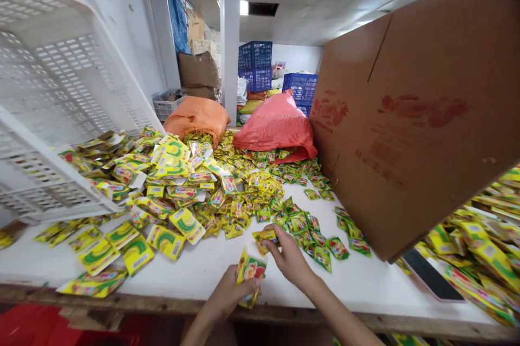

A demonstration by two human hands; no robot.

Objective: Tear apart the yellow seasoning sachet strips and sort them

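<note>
My left hand (232,293) is closed around a fruit-printed box (251,270), nearer me than the red bag (277,124); my right hand (289,253) pinches a small yellow packet (265,240) between thumb and fingers, just beside that box.
</note>
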